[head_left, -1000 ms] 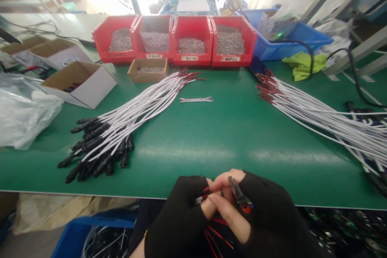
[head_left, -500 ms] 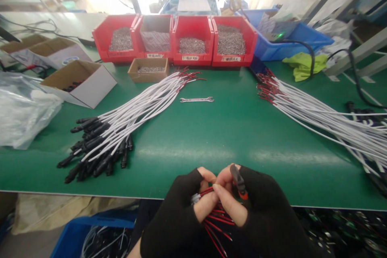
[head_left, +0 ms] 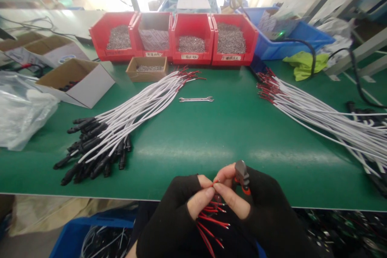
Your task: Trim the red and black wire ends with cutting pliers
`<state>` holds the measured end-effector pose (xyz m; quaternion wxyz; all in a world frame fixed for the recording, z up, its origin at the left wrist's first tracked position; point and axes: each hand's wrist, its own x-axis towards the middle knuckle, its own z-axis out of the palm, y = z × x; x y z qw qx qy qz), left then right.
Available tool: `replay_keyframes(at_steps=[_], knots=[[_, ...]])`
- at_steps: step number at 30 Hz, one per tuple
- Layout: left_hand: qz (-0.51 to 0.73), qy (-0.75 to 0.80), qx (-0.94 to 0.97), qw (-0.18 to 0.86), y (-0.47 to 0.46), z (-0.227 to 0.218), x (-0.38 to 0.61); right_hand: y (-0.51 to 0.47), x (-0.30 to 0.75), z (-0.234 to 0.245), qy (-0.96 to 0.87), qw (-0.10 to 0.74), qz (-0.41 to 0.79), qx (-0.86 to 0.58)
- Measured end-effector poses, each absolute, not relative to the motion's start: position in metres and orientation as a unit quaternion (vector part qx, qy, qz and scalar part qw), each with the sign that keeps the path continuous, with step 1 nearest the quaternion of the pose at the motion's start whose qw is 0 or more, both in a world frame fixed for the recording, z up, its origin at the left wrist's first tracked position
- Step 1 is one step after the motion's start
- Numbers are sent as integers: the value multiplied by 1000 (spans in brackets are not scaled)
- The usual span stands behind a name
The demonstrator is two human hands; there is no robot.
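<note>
My left fingers (head_left: pixel 201 201) and right fingers (head_left: pixel 232 200) meet, pinched closed on a thin red plastic-coated wire (head_left: pixel 216 182), mostly hidden by them. My right hand (head_left: pixel 264 203) also holds a grey-headed, orange-trimmed tool (head_left: pixel 241 174), handles concealed. Below, silver-tipped red wires (head_left: pixel 214 221) fan out before the green tabletop (head_left: pixel 229 133). White sheathing seen half a second ago is covered.

Thin red wires (head_left: pixel 214 222), pale at their tips, fan out below the left hand (head_left: pixel 178 209), one strand pinched at the fingertips; gray-headed pliers (head_left: pixel 241 172), orange-red beneath the head, point upward in the right hand (head_left: pixel 263 203).
</note>
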<state>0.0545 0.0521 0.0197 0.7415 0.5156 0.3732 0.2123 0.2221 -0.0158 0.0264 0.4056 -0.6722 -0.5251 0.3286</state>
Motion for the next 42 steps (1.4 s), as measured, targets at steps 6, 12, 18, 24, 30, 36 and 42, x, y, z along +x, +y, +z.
replay_keyframes(at_steps=[6,12,18,24,30,36,42], knots=[[215,368,506,749,52,21,57,-12,220,23,-504,403,346,-681],[236,392,490,742,48,16,54,-15,217,25,-499,409,376,-665],[246,492,449,704,39,15,50,-25,221,12,-464,387,396,-691],[287,468,525,650,42,19,60,-29,206,20,-397,399,367,-741],[303,455,544,637,44,21,62,-30,192,37,-376,421,402,-721],[294,457,487,684,43,27,63,-43,208,12,-345,423,482,-685],[299,442,527,661,45,26,65,-51,201,1,-359,411,537,-643]])
